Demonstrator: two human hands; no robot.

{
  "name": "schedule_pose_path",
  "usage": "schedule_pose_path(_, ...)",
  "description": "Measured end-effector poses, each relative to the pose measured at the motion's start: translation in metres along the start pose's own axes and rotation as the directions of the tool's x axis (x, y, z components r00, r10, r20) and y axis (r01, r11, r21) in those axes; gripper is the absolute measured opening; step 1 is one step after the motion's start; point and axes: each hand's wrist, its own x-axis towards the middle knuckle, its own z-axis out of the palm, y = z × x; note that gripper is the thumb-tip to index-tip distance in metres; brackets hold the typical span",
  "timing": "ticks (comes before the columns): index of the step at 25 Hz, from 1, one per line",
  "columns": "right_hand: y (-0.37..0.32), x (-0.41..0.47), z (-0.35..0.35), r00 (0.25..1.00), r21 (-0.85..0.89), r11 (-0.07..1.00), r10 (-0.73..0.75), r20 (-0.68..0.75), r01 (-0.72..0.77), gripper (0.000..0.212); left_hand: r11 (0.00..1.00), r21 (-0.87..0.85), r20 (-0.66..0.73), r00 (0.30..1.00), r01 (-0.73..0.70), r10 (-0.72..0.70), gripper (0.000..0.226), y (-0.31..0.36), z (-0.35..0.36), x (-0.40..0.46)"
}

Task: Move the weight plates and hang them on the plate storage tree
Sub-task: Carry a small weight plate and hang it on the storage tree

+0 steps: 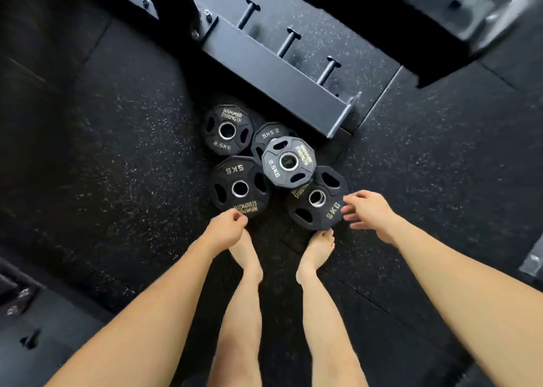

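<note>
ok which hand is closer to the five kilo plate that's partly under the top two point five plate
Right. The right hand has fingertips at that 5 kg plate, on its right edge. The left hand is off to its left, at the near edge of the other 5 kg plate.

Plates (227,130) read "HAMMER STRENGTH", marked "2.5KG" and "5KG".
</note>
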Motion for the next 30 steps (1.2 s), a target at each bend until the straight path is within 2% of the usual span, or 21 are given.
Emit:
schedule_pose_path(5,0.005,0.152,0.078,0.995,0.097,0.990,0.102,0.004,-0.102,0.018,0.979,0.134,-0.125,0.978,-0.151,0.168,0.033,0.036,-0.010,0.193)
schedule_pose_path(8,0.018,0.224,0.122,0.990,0.143,0.980,0.140,0.004,-0.140,0.028,0.919,0.245,-0.116,0.932,-0.309,0.344,0.037,0.062,0.005,0.283)
schedule_pose_path(10,0.027,0.257,0.140,0.987,0.207,0.970,0.144,-0.065,-0.128,0.038,0.875,0.315,-0.095,0.905,-0.369,0.416,0.041,0.080,0.021,0.327)
schedule_pose_path(13,0.039,0.279,0.154,0.985,0.254,0.960,0.145,-0.091,-0.118,0.051,0.786,0.495,-0.089,0.878,-0.371,0.470,0.041,0.096,0.042,0.363)
schedule_pose_path(16,0.043,0.285,0.165,0.993,0.357,0.929,0.116,-0.020,-0.102,0.047,0.665,0.686,-0.140,0.843,-0.295,0.519,0.032,0.108,0.051,0.381)
schedule_pose_path(18,0.043,0.283,0.166,0.994,0.447,0.891,0.107,-0.037,-0.080,0.044,0.626,0.722,-0.095,0.853,-0.296,0.513,0.032,0.110,0.051,0.379)
schedule_pose_path(20,0.045,0.274,0.161,0.994,0.407,0.913,0.074,-0.086,-0.032,0.039,0.643,0.694,-0.048,0.870,-0.324,0.491,0.027,0.096,0.045,0.363)
schedule_pose_path(22,0.047,0.250,0.150,0.993,0.270,0.963,0.009,-0.116,0.023,0.045,0.724,0.591,-0.038,0.885,-0.354,0.464,0.017,0.071,0.039,0.327)
schedule_pose_path(24,0.045,0.206,0.140,0.989,0.127,0.987,-0.084,-0.122,0.100,0.058,0.817,0.440,-0.037,0.901,-0.373,0.432,0.018,0.047,0.027,0.276)
schedule_pose_path(26,0.036,0.148,0.130,0.977,0.060,0.981,-0.173,-0.127,0.182,0.059,0.884,0.279,-0.059,0.912,-0.375,0.405,0.024,0.030,0.006,0.217)
schedule_pose_path(28,0.022,0.084,0.118,0.966,0.055,0.970,-0.229,-0.120,0.237,0.059,0.935,0.105,-0.124,0.929,-0.338,0.350,0.028,0.021,-0.016,0.147)
schedule_pose_path(30,0.008,0.017,0.103,0.956,0.071,0.957,-0.275,-0.105,0.283,0.057,0.946,-0.154,-0.224,0.942,-0.286,0.249,0.032,0.015,-0.035,0.073)
